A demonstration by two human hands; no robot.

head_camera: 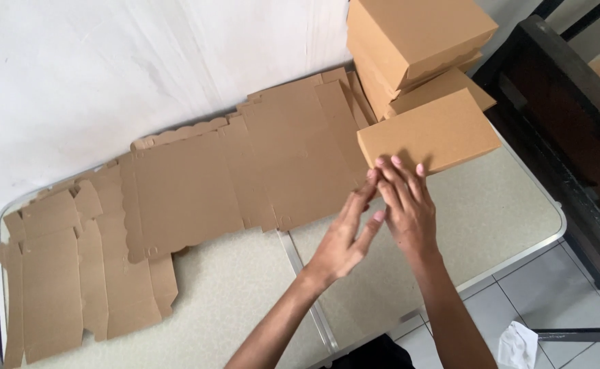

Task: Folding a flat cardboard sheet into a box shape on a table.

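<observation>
Cardboard box (428, 131) (closed) on speckled table (491, 205), right hand (408, 199) open, touching it.

Flat box blanks (245, 178) lie overlapping in a row across the folding table (512, 205), from its left end, where one blank (50, 287) reaches the near edge, back toward the wall (108, 68) behind. At the right end of the row, against that wall, folded boxes form a stack (416, 41) — the lowest, a closed box (428, 133), juts forward onto the tabletop. Both hands meet just in front of it: the right hand (409, 205) touches its near edge with the fingertips, the left hand (344, 236) lies just beside, to the left. Right of the table stands a dark frame (573, 116); below it, on the tiled floor (560, 287), lies a crumpled wrapper (516, 345).
</observation>
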